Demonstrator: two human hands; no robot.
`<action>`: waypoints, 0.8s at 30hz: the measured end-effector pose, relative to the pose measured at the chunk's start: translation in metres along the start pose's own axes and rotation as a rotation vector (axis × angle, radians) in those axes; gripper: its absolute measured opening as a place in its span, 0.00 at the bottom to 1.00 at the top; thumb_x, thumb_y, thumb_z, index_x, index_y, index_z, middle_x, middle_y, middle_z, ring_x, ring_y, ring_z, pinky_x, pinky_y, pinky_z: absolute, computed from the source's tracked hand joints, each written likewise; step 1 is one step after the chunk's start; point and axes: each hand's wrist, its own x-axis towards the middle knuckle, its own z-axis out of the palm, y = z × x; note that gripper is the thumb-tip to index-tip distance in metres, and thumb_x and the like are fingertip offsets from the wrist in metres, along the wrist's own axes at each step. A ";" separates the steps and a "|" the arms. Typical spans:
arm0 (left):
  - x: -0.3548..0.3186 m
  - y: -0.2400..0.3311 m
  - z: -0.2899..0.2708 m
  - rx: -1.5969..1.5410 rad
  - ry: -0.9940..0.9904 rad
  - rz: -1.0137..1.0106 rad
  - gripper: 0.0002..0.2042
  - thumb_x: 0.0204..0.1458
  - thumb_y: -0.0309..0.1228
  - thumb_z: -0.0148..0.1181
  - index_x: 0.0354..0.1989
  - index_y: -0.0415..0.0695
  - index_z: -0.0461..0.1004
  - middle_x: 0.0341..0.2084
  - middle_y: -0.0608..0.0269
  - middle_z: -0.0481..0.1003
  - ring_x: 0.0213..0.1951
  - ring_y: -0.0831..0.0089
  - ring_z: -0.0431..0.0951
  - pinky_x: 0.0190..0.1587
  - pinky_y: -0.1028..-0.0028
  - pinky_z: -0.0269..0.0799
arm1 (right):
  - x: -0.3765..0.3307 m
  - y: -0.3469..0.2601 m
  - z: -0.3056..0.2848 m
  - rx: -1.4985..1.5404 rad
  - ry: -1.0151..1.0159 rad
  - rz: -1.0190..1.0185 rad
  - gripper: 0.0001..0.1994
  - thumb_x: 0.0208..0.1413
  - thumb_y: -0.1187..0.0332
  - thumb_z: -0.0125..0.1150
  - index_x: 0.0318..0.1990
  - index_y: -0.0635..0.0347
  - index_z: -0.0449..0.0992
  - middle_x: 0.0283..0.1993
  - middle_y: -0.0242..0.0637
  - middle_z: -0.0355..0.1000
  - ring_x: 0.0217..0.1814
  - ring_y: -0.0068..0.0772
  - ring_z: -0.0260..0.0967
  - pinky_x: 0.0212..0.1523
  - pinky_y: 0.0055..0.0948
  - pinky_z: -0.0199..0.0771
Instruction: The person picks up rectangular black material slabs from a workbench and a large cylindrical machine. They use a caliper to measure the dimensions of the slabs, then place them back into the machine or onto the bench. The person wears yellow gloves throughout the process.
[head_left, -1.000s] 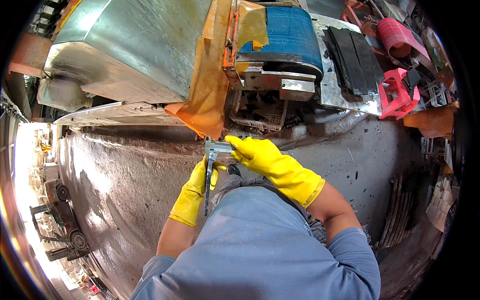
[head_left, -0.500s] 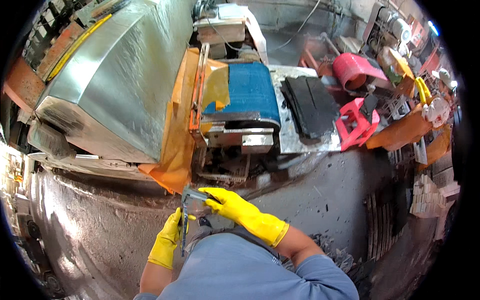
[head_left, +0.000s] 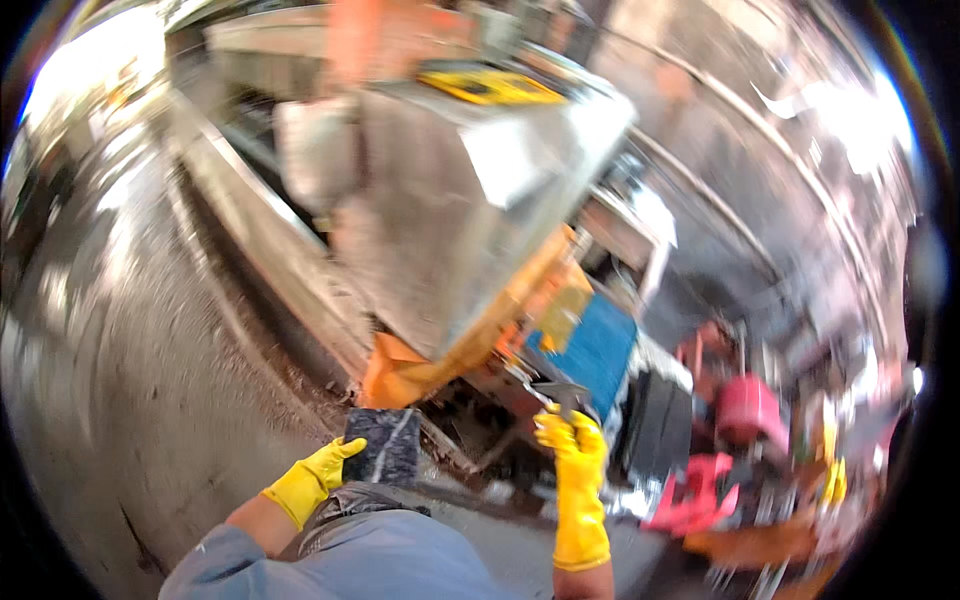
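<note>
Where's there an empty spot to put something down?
The wide floor left of the metal machine, beyond the left hand, looks bare. It's crowded right of the right hand: black sheets, pink stool, red drum.

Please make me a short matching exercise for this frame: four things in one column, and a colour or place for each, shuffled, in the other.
Things
1. dark slab
2. metal tool
3. belt
4. plastic stool

Colours and places
A. pink
B. in the gloved right hand
C. blue
D. in the gloved left hand

Pairs: 1-D, 2-B, 3-C, 4-A
</note>
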 end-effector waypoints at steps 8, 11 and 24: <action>0.000 0.020 -0.093 -0.052 0.065 0.043 0.15 0.61 0.41 0.70 0.53 0.54 0.79 0.44 0.65 0.83 0.47 0.62 0.82 0.46 0.49 0.80 | 0.119 -0.162 0.056 -0.575 0.082 -0.881 0.15 0.70 0.77 0.56 0.61 0.65 0.78 0.62 0.45 0.78 0.65 0.38 0.75 0.69 0.36 0.69; -0.028 0.046 -0.135 -0.198 0.125 0.190 0.13 0.61 0.39 0.68 0.53 0.57 0.79 0.43 0.65 0.84 0.38 0.57 0.83 0.36 0.49 0.77 | 0.155 -0.212 0.139 -0.598 0.023 -1.009 0.18 0.65 0.83 0.54 0.59 0.61 0.80 0.67 0.45 0.75 0.78 0.43 0.61 0.75 0.38 0.57; -0.098 0.176 -0.155 -0.198 0.174 0.089 0.13 0.62 0.31 0.66 0.54 0.45 0.81 0.47 0.58 0.85 0.46 0.60 0.86 0.50 0.54 0.84 | 0.347 -0.240 0.243 -0.887 -0.078 -0.827 0.14 0.69 0.75 0.54 0.57 0.62 0.81 0.63 0.42 0.78 0.67 0.36 0.72 0.74 0.34 0.61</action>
